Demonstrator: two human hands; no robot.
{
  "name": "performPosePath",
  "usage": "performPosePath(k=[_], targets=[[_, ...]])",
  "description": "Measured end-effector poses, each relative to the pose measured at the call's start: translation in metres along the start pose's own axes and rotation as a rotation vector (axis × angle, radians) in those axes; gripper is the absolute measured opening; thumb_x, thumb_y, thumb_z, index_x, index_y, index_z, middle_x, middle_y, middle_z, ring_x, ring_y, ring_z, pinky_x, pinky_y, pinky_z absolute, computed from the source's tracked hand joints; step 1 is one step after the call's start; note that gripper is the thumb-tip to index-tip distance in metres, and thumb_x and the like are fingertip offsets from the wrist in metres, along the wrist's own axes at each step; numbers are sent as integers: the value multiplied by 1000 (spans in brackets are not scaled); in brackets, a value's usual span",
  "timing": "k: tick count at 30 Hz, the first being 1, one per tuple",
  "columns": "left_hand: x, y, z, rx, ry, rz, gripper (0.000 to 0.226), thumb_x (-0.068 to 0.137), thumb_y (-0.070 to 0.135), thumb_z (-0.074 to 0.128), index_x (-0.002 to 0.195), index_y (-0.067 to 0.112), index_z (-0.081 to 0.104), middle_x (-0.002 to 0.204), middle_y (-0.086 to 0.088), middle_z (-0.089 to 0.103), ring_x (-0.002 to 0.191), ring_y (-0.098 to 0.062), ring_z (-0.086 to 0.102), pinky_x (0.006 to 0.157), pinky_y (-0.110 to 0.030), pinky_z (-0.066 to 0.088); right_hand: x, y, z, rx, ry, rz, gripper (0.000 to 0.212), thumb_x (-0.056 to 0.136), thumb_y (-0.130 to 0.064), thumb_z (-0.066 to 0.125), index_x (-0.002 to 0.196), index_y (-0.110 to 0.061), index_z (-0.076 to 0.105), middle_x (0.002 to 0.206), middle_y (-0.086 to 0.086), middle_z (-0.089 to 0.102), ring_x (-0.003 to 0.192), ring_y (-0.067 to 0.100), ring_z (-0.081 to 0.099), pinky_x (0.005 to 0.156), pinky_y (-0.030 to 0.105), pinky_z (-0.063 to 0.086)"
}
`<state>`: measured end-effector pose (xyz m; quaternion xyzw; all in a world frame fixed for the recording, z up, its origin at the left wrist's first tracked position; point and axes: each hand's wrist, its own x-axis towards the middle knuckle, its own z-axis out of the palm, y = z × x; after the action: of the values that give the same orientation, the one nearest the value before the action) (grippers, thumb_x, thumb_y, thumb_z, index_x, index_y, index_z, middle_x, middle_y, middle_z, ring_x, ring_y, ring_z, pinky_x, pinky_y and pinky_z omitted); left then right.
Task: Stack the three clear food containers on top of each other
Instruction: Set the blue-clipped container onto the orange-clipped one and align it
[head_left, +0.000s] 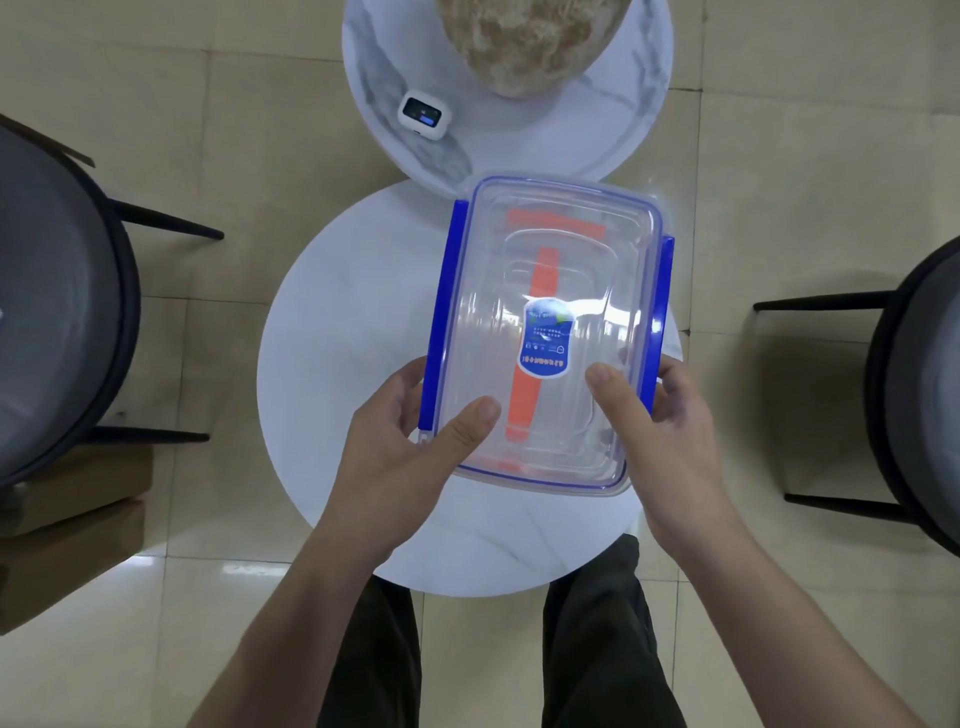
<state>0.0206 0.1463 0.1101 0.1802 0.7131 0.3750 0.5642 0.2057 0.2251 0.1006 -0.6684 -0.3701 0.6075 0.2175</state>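
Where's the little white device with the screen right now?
In the head view the device lies top centre on the far marble table, left of the brown lump and beyond the container that both hands hold.

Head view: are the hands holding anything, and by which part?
Both hands, left and right, hold the clear rectangular food container with blue side clips by its near end, thumbs on the lid, fingers round the sides.

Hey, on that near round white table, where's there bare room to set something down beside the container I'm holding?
Bare tabletop shows on the near round table left of the blue-clipped container, and a strip between its near edge and your legs. The right side is crowded: the container and right hand cover it. The left hand overlaps the left patch's near part.
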Motion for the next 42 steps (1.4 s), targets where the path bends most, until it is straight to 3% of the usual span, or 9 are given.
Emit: performPosePath(k=[4,7,15,21,28,40,42], targets=[[3,3,1,12,8,5,65,68,56,72,127,31,60,112,14,73,104,-5,71,67,-15,59,4,-2,-2,-4,-12,-5,57,77,-47,80,125,-23,60,122,1,72,110,23,73,87,48,63],[6,3,3,28,10,-4,71,65,60,72,129,31,58,115,15,72,105,-7,71,66,-14,59,7,-4,-5,-10,-26,-14,54,78,-45,76,126,-23,61,122,1,73,110,22,73,87,45,63],[6,3,9,2,26,-43,71,70,55,71,133,31,52,118,14,66,107,-11,68,59,-10,55,6,-8,-7,-21,-71,-14,71,69,-56,72,132,-26,57,127,-2,70,113,19,72,86,41,63],[7,2,7,-8,18,-47,76,66,58,72,134,31,51,119,15,67,110,-10,67,63,-12,58,6,-9,-6,-12,-68,-8,67,69,-56,72,128,-26,61,124,-1,72,112,21,72,89,44,62],[7,0,8,-8,13,-46,76,66,59,71,134,31,51,121,12,66,111,-15,68,65,-14,60,6,-8,-5,10,-79,-27,63,72,-53,70,126,-23,63,119,-2,75,106,16,74,77,27,64],[7,-5,4,-6,18,-39,92,58,69,66,139,29,48,128,9,65,118,-17,65,81,-28,64,4,-7,-5,17,-52,-12,69,67,-58,68,124,-20,63,120,0,75,106,18,75,85,34,63],[9,-8,3,-11,29,-38,94,57,72,65,139,28,49,130,8,64,120,-20,65,86,-35,63,6,-4,-6,2,-47,4,65,74,-60,66,125,-20,64,122,2,74,109,21,74,91,41,61]])
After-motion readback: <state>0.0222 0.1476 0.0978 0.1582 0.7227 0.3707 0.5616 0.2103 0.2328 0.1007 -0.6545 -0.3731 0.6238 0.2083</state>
